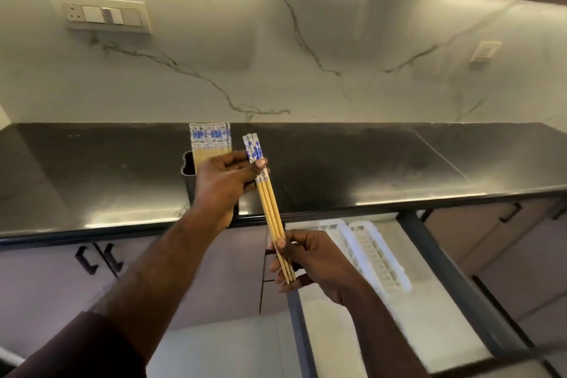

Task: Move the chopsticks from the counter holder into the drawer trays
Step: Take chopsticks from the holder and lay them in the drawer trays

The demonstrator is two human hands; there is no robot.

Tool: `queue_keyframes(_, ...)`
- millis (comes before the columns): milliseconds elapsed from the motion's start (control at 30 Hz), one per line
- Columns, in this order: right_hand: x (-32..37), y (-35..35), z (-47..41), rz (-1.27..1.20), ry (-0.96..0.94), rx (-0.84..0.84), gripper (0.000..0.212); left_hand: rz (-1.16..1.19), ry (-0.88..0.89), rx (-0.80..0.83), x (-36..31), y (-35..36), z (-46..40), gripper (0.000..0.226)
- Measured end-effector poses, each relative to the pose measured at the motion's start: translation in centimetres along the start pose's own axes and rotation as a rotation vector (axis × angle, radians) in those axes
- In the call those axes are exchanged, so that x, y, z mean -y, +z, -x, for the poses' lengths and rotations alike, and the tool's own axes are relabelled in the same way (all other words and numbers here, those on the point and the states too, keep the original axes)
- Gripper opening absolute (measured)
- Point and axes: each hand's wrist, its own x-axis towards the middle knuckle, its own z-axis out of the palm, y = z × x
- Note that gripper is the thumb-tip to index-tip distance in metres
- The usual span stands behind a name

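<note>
Bamboo chopsticks, three of them, slant between both hands above the counter edge. Left hand pinches their blue-patterned tops; right hand, lower and nearer, curls round their tips over the open drawer. Two white trays lie just beyond the right hand. Behind the left hand, the holder keeps a row of more chopsticks.

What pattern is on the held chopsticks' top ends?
Blue floral print on white, on the chopsticks; head view.

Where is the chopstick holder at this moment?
In the head view, the holder stands on the black counter, left of centre, partly hidden behind the left hand.
</note>
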Motion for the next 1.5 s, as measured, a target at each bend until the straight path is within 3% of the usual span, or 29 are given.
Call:
queue_keyframes(200, -4.9, -8.2, 2.8, -0.056, 0.127, -0.078, 0.02, -0.058, -0.161, 0.078, 7.4, 8.1, 0.2, 0.027)
queue_keyframes(433, -10.5, -18.5, 3.5, -0.08, 0.332, -0.076, 0.014, -0.182, -0.359, 0.063, 18.4, 16.6, -0.4, 0.014)
queue_keyframes(700, -16.5, -23.7, 1.3, 0.021, 0.623, -0.05, 0.014, -0.428, -0.489, 0.1, 29.1, 18.6, -1.4, 0.012)
queue_keyframes(867, -19.2, -24.3, -2.4, 0.051, 0.723, -0.088, 0.011, -0.609, -0.5, 0.123, 34.0, 18.4, -3.6, 0.024)
queue_keyframes(967, -20.7, -24.4, -5.1, 0.043, 0.763, -0.132, 0.011, -0.788, -0.458, 0.175, 36.3, 18.2, -5.3, 0.031)
queue_keyframes(1167, -23.4, -24.0, -9.9, 0.0, 0.806, -0.282, 0.006, -1.395, -0.188, 0.394, 39.7, 17.2, -7.0, 0.057)
queue_keyframes(1400, -26.3, -22.2, -13.3, 0.109, 0.82, -0.347, 0.02, -1.767, 0.013, 0.72, 41.4, 16.5, -7.8, 0.061)
queue_keyframes(1500, -26.9, -21.6, -13.7, 0.259, 0.808, -0.342, 0.012, -1.883, 0.032, 0.831, 42.0, 16.5, -7.8, 0.058)
